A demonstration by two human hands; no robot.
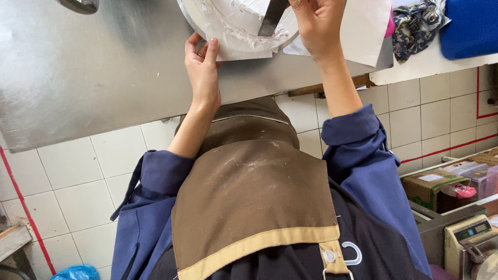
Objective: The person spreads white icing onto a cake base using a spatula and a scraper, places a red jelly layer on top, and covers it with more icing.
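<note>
Hands at work on a frosted white cake (pixel 236 18) at the edge of a steel table (pixel 104 72), seen from a head-worn camera looking straight down the person's body. The left hand (pixel 203 70) rests at the near rim of the round cake stand (pixel 193 23), its fingers held close together and laid on a sheet of white paper (pixel 244 49) that sticks out from under the cake. The right hand (pixel 319 23) is raised over the cake's right side beside a dark metal scraper (pixel 272 18) that stands against the frosting; its fingertips run past the top of the frame, so it cannot be told whether they are clamped on the blade. More white paper (pixel 365 26) lies just beyond that hand. A patterned cloth (pixel 415 26) and a blue container (pixel 469 26) sit on the white counter (pixel 430 65) to the right. Below, a brown apron (pixel 249 202) dusted with pale smears covers blue rolled sleeves (pixel 358 150), above a white tiled floor (pixel 88 176) with red lines. A cardboard box (pixel 430 186) stands at lower right.
</note>
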